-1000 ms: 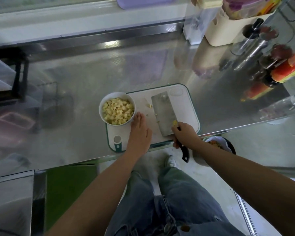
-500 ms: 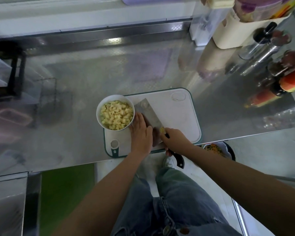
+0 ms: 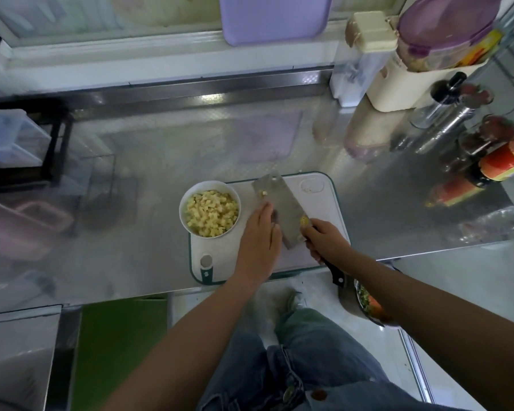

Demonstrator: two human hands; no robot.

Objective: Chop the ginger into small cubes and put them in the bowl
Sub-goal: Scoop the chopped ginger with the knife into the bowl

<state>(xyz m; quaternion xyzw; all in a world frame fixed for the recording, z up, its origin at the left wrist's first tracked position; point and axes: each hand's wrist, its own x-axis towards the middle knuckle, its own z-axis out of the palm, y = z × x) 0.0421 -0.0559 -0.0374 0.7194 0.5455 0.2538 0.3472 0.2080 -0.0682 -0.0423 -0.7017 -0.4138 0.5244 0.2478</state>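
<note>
Writing on red bottle [image 3: 509, 158] label too blurred to read. R hand [image 3: 327, 244] grips cleaver [image 3: 282, 209] handle, mostly hidden; L hand [image 3: 258, 244] flat, fingers straight, beside blade. Ginger [image 3: 211, 212] fills bowl [image 3: 184, 203].

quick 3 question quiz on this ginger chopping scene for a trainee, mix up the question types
1. True or false: the bowl already holds ginger cubes.
2. Which hand grips the handle of the cleaver? A the left, B the right, C both.
3. Fill in: a few loose ginger bits lie on the cleaver's ____.

Key
1. True.
2. B: the right hand grips it. The left hand lies flat by the blade, on the cutting board.
3. Blade.
</note>
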